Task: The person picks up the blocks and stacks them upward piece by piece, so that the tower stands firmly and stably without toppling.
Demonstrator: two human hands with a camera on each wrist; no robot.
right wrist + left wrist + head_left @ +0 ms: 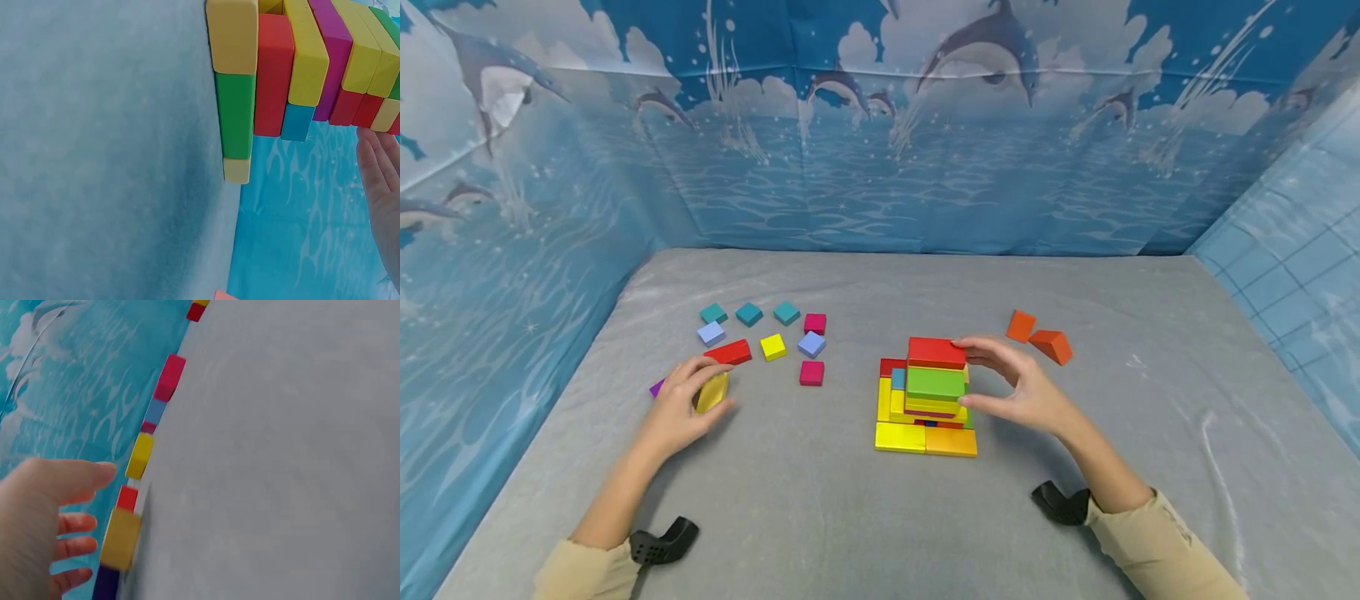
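Note:
At the left, my left hand (676,412) curves loosely about a yellow block (715,390), thumb and fingers apart. In the left wrist view the fingers are spread, with a gap between their tips and that block (122,539). My right hand (1024,390) is at the right side of a stepped stack of coloured blocks. Its fingertips touch the right end of the red top block (936,352), with the thumb lower, beside the green block (934,384). The right wrist view shows its straight fingers (374,165) against the stack's side.
Left of the stack lie several loose blocks, among them a red block (730,352), a small yellow block (772,347) and a magenta block (812,373). A purple block (657,387) peeks out behind my left hand. Two orange blocks (1051,346) lie beyond my right hand.

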